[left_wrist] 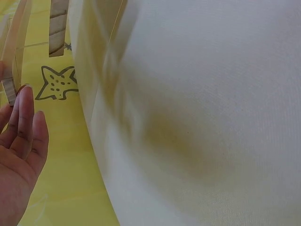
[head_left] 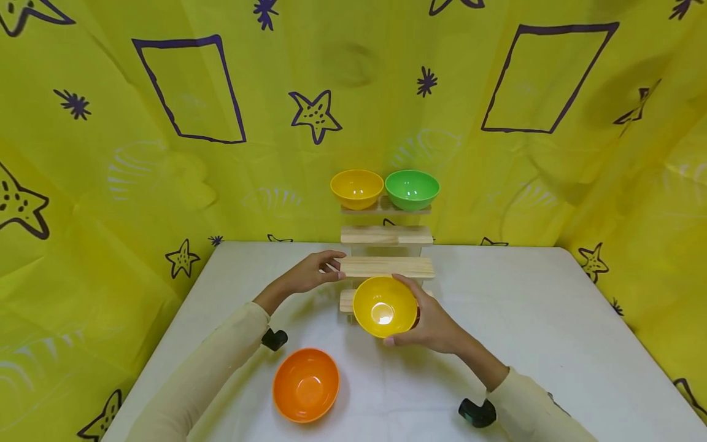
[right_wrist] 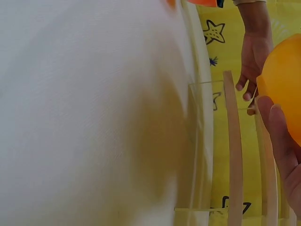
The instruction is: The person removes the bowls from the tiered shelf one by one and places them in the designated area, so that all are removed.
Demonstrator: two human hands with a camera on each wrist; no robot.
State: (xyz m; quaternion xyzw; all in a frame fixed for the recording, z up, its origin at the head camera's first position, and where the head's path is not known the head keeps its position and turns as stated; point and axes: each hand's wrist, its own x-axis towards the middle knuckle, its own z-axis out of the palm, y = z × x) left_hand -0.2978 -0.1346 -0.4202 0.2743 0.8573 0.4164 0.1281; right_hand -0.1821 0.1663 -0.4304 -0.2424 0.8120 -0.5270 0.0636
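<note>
A yellow bowl point(head_left: 385, 307) is in my right hand point(head_left: 436, 322), thumb at its near rim and fingers along its far right side. It hovers in front of the lower steps of a small stepped rack with wooden slats point(head_left: 386, 267), its hollow facing the head camera. My left hand point(head_left: 309, 273) pinches the left end of one middle slat between thumb and fingers. In the right wrist view the bowl point(right_wrist: 287, 84) shows as orange-yellow beside the slats. On the rack's top step stand another yellow bowl point(head_left: 356, 189) and a green bowl point(head_left: 412, 189), side by side.
An orange bowl point(head_left: 306, 385) sits on the white table point(head_left: 552, 344), near the left forearm. Behind the rack hangs a yellow curtain point(head_left: 375, 110) with dark star drawings, which also runs along both sides. Clear panels point(right_wrist: 195, 146) support the slats.
</note>
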